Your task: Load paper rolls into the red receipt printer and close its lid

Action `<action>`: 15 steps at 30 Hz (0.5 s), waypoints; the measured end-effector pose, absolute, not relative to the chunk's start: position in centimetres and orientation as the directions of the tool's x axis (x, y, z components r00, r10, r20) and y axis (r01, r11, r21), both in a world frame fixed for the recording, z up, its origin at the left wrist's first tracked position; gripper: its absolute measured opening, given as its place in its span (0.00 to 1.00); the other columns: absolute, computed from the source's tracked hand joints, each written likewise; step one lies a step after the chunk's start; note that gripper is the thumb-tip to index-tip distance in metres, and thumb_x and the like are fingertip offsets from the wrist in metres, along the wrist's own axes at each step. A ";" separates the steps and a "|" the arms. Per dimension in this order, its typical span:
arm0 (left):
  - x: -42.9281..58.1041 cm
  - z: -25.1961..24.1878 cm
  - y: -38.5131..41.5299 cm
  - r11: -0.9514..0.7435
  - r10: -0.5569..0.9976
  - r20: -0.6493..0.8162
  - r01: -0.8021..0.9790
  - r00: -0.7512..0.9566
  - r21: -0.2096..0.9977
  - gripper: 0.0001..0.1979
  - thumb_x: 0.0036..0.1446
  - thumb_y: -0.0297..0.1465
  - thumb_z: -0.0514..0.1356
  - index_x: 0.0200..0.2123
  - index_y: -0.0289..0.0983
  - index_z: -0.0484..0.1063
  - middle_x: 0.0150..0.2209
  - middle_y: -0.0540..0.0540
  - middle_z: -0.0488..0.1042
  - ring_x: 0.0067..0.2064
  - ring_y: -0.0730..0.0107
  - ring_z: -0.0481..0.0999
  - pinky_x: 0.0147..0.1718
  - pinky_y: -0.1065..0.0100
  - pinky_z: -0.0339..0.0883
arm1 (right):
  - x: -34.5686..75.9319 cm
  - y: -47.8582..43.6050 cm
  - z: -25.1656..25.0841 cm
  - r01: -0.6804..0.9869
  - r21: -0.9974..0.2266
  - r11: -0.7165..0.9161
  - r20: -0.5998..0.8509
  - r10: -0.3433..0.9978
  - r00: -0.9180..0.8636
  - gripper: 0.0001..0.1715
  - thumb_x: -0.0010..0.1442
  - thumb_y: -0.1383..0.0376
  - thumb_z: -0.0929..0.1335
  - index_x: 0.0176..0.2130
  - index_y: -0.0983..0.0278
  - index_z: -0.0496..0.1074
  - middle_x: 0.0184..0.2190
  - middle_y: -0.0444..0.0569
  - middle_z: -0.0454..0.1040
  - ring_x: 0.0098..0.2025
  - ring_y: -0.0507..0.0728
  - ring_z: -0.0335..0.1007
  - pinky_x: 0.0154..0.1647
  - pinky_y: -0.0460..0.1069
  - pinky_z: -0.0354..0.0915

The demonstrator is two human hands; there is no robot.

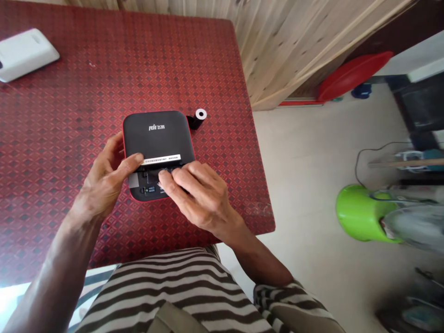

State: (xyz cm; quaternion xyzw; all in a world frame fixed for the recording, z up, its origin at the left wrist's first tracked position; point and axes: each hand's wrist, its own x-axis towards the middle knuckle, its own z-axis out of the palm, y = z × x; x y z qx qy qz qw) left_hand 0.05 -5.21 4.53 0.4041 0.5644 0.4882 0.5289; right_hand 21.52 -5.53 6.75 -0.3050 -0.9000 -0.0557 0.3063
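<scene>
A black receipt printer [157, 136] with a red edge and a white label strip lies on the table. My left hand [107, 173] grips its left side, with the thumb on the top face and the fingers around the edge. Over the recessed front part of the printer, my right hand [199, 192] is closed, its fingertips pressed together at the recess. Whatever those fingertips hold, if anything, is hidden. Just behind the printer's right side sits a small paper roll [200, 114] with a white end and a dark outer side.
The table [86, 74] has a red patterned cover, and its right edge runs close to the printer. A white rounded device [27, 53] lies at the far left. Wooden panelling [287, 37] rises behind. On the floor to the right stands a green bucket [357, 212].
</scene>
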 end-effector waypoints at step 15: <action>0.7 4.4 -5.6 0.162 0.976 -0.167 -0.048 -0.136 0.986 0.27 0.56 0.41 0.70 0.58 0.41 0.74 0.57 0.41 0.78 0.62 0.51 0.75 0.61 0.52 0.70 | 21.0 -6.9 5.6 0.684 -0.316 0.657 0.617 0.690 -0.378 0.07 0.66 0.68 0.72 0.45 0.63 0.76 0.48 0.52 0.84 0.51 0.59 0.80 0.53 0.54 0.74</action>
